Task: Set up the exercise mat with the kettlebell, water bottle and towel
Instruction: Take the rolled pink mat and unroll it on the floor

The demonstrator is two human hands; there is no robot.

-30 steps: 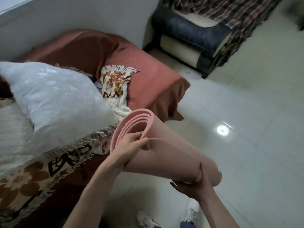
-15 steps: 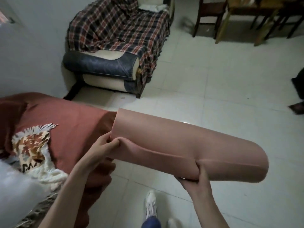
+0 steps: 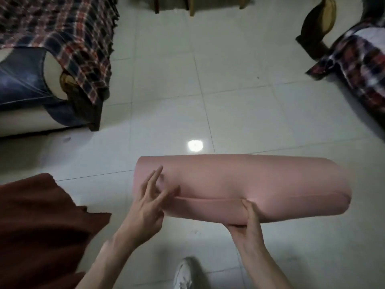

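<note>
The rolled pink mat (image 3: pixel 239 188) is held crosswise in the air over the pale tiled floor (image 3: pixel 239 113), roughly level, its long side facing the camera and the loose outer edge showing as a seam along the lower front. The right hand (image 3: pixel 246 224) carries it: the palm sits under the roll and the thumb presses up into the seam, clamped on the mat, probably so the flap cannot spring free before the roll is set down. The left hand (image 3: pixel 145 207) is not gripping anything; its fingers (image 3: pixel 155 180) are spread and loose, the tips just touching or just short of the left end of the roll (the blur makes it hard to say which), as if steadying that end or reaching to peel the flap. The open stretch of tiles ahead, between the armchair draped in a plaid blanket (image 3: pixel 68 44) at the left and another plaid-covered seat (image 3: pixel 358 65) at the right, looks like the sensible place to unroll. A dark red cloth (image 3: pixel 37 222) hangs at the lower left, and a white shoe (image 3: pixel 183 276) stands below the hands. No kettlebell, water bottle or towel is in view, so the task seems to be at its very start.
</note>
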